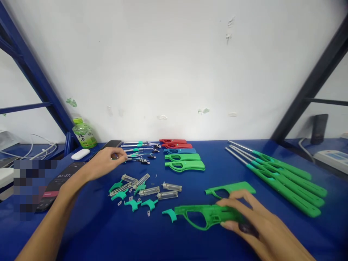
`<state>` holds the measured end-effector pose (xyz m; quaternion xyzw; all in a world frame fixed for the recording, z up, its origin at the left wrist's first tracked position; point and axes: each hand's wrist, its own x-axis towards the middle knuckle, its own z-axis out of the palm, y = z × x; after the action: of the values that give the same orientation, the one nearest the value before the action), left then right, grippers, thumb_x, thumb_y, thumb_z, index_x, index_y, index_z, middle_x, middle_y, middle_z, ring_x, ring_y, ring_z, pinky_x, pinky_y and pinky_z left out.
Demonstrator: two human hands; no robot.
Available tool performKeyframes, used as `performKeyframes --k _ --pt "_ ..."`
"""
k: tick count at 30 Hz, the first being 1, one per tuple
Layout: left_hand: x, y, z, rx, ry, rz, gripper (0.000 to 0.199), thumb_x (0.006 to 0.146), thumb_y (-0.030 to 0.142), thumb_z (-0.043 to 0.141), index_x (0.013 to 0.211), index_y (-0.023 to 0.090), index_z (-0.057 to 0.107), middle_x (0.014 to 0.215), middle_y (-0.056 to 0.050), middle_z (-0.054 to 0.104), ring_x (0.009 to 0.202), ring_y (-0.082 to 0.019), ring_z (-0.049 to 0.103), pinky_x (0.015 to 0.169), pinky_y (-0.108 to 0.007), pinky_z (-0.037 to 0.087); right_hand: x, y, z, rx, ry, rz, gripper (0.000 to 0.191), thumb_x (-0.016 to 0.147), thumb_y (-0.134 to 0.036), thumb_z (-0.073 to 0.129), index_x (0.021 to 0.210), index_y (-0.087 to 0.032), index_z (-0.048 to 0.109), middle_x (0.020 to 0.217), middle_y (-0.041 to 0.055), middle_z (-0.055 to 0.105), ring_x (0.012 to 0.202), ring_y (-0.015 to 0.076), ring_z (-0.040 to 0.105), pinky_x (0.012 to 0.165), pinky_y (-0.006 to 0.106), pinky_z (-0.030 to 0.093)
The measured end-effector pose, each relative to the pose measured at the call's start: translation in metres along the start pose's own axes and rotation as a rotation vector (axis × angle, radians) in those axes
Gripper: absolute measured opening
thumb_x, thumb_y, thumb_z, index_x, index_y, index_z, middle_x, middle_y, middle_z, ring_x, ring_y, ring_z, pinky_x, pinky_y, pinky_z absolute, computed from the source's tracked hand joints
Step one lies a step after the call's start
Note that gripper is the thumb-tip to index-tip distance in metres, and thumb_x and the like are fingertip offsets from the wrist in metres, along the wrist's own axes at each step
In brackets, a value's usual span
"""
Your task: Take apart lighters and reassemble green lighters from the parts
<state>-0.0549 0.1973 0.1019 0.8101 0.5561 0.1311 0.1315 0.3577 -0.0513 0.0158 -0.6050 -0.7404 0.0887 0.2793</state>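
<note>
My right hand (250, 221) grips a green lighter casing half (199, 214) at its wide end, its hollow inner side showing. Behind it another green casing half (231, 188) lies on the table. My left hand (111, 161) is closed in a pinch at the ends of several metal lighter tubes (133, 150) with wires; whether a tube is between the fingertips cannot be made out. Nearer to me lie clear fuel tanks (149, 191) and teal triggers (132, 205), mixed with small pale clips (148, 213). One teal trigger (170, 214) lies beside the held casing's narrow end.
Finished-looking green lighters (280, 181) lie at right. Red casings (174, 145), a blue casing (181, 150) and green casings (186, 165) line the back. Left are a phone (58, 185), a white case (81, 154), a dark device (110, 144) and a bottle (84, 134). Blue frame posts flank the table (114, 235).
</note>
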Motion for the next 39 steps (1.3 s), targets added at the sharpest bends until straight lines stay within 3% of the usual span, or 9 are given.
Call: performKeyframes --k 3,6,10,14,17,20,25,29,39 --pt "0.005 -0.023 0.003 -0.058 -0.086 0.050 0.034 0.104 0.047 0.069 0.119 0.017 0.071 0.120 -0.006 0.073 0.107 -0.024 0.072 0.094 -0.044 0.062 0.021 0.008 -0.017 -0.051 0.049 0.023 0.025 0.106 -0.047 0.061 0.123 -0.034 0.074 0.127 0.0080 0.070 0.091 0.0236 0.081 0.075 0.031 0.066" --pt "0.008 -0.034 0.010 -0.097 -0.132 0.085 0.035 0.104 0.047 0.068 0.121 0.017 0.070 0.122 -0.007 0.072 0.108 -0.025 0.072 0.095 -0.045 0.062 0.048 0.021 -0.027 -0.170 0.020 -0.005 0.030 0.109 -0.047 0.054 0.124 -0.030 0.073 0.125 0.0095 0.068 0.083 0.0230 0.079 0.068 0.033 0.064" --pt "0.012 -0.039 0.019 -0.114 -0.162 0.118 0.035 0.104 0.047 0.069 0.122 0.017 0.070 0.123 -0.007 0.072 0.107 -0.024 0.072 0.095 -0.045 0.062 0.083 0.030 -0.023 -0.265 -0.052 -0.090 0.032 0.110 -0.045 0.053 0.126 -0.027 0.073 0.124 0.0099 0.068 0.072 0.0199 0.075 0.067 0.035 0.060" --pt "0.016 -0.045 0.026 -0.097 -0.162 0.107 0.035 0.104 0.047 0.069 0.123 0.017 0.070 0.122 -0.007 0.072 0.106 -0.024 0.072 0.093 -0.044 0.063 0.103 0.024 -0.017 -0.275 -0.073 -0.105 0.040 0.107 -0.051 0.059 0.137 -0.027 0.071 0.129 0.0108 0.067 0.069 0.0188 0.071 0.069 0.037 0.059" --pt "0.017 -0.050 0.030 -0.074 -0.164 0.090 0.035 0.104 0.047 0.069 0.123 0.017 0.070 0.121 -0.007 0.072 0.105 -0.024 0.072 0.092 -0.043 0.063 0.097 0.028 -0.027 -0.256 -0.101 -0.089 0.038 0.107 -0.056 0.058 0.131 -0.032 0.075 0.130 0.0080 0.068 0.075 0.0198 0.073 0.077 0.039 0.059" --pt "0.019 -0.052 0.032 -0.052 -0.158 0.079 0.035 0.103 0.046 0.069 0.123 0.017 0.069 0.123 -0.007 0.072 0.106 -0.024 0.072 0.093 -0.044 0.063 0.078 0.047 -0.045 -0.238 -0.123 -0.023 0.036 0.102 -0.062 0.064 0.116 -0.033 0.082 0.123 0.0067 0.073 0.088 0.0259 0.078 0.082 0.041 0.060" --pt "0.020 -0.050 0.033 -0.011 -0.138 0.068 0.034 0.104 0.047 0.069 0.122 0.018 0.070 0.122 -0.007 0.072 0.107 -0.024 0.072 0.094 -0.044 0.062 0.053 0.079 -0.062 -0.180 -0.173 0.080 0.037 0.093 -0.062 0.074 0.117 -0.034 0.080 0.123 0.0070 0.077 0.103 0.0321 0.078 0.088 0.043 0.062" --pt "0.019 -0.049 0.033 0.034 -0.123 0.053 0.034 0.104 0.046 0.069 0.121 0.018 0.070 0.120 -0.007 0.072 0.104 -0.023 0.072 0.092 -0.043 0.063 0.051 0.073 -0.059 -0.110 -0.236 0.077 0.029 0.095 -0.059 0.074 0.108 -0.033 0.076 0.121 0.0039 0.077 0.106 0.0294 0.076 0.090 0.040 0.061" --pt "0.017 -0.045 0.037 0.094 -0.080 0.084 0.032 0.104 0.045 0.069 0.123 0.019 0.070 0.126 -0.008 0.072 0.110 -0.024 0.071 0.096 -0.045 0.062 0.045 0.053 -0.050 -0.076 -0.321 0.071 0.035 0.106 -0.061 0.058 0.119 -0.030 0.067 0.119 0.0044 0.073 0.098 0.0266 0.076 0.089 0.040 0.058"
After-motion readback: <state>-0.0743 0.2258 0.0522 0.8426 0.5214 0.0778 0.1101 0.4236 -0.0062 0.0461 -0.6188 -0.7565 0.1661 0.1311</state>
